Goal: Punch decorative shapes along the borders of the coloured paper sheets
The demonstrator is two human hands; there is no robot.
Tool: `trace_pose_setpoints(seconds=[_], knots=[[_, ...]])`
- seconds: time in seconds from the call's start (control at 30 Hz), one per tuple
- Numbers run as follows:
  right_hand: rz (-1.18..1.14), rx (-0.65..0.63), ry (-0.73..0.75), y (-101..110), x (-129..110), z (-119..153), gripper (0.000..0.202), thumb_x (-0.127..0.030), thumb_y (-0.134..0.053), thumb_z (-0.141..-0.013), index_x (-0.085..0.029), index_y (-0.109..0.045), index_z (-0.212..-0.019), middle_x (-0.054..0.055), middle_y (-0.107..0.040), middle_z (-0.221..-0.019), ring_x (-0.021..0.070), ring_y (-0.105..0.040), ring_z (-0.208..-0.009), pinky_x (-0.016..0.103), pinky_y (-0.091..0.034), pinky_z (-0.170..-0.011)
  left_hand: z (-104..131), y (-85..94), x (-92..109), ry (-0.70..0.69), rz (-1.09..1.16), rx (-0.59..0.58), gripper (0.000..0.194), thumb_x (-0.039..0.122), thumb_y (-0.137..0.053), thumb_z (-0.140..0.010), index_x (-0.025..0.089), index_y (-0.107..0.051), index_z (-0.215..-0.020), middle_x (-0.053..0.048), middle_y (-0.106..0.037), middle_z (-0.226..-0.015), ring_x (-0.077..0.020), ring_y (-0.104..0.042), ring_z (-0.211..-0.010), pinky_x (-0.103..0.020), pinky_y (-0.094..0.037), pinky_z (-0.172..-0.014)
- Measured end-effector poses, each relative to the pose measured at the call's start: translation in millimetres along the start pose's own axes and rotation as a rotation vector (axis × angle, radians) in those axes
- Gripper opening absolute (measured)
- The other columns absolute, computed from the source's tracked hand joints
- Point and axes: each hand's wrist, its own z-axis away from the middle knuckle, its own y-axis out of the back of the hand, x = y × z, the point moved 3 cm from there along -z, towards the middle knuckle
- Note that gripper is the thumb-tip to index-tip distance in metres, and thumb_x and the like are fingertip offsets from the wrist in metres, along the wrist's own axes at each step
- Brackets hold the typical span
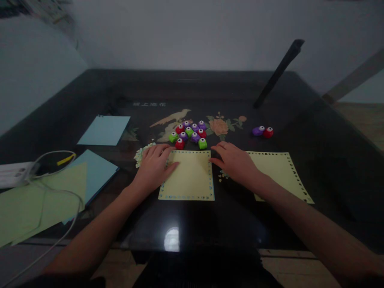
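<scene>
A yellow sheet point(189, 174) with small punched holes along its edges lies flat before me, blue showing through the holes and at its rim. My left hand point(156, 166) rests at its left edge, fingers apart, the thumb over the paper. Beside the upper right corner is my right hand point(232, 160), thumb and fingers apart with nothing between them. Just beyond the sheet sits a cluster of red, green and purple punches point(188, 132). Paper bits point(140, 156) lie partly under my left hand, and a few more point(223, 175) are by my right wrist.
Another punched yellow sheet point(277, 172) lies under my right forearm. Two punches point(263, 131) are at the right. Blue sheets point(105, 130), yellow sheets point(57, 200), a white cable point(64, 192) and a power strip point(15, 175) occupy the left. A black rod point(279, 72) rises at the back right.
</scene>
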Motion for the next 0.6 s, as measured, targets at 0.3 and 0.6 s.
trace_pose_setpoints(seconds=[0.3, 0.6], knots=[[0.156, 0.056, 0.044, -16.8, -6.0, -6.8, 0.041, -0.042, -0.059, -0.085, -0.014, -0.060, -0.115, 0.013, -0.061, -0.111, 0.0285, -0.057, -0.098, 0.035, -0.050, -0.069, 1.4, -6.5, -1.6, -0.008, -0.004, -0.034, 0.042, 0.039, -0.052, -0.087, 0.018, -0.053, -0.123, -0.012, -0.058, -0.121, -0.0301, -0.050, -0.113, -0.046, -0.029, -0.100], [0.140, 0.052, 0.051, -14.5, -10.6, -5.0, 0.031, -0.037, -0.062, -0.084, -0.015, -0.063, -0.106, 0.011, -0.063, -0.107, 0.0281, -0.058, -0.095, 0.036, -0.048, -0.069, 2.4, -3.1, 0.9, -0.016, -0.033, -0.008, 0.041, 0.038, -0.053, -0.087, 0.018, -0.053, -0.123, -0.012, -0.059, -0.119, -0.0304, -0.050, -0.112, -0.046, -0.029, -0.099]])
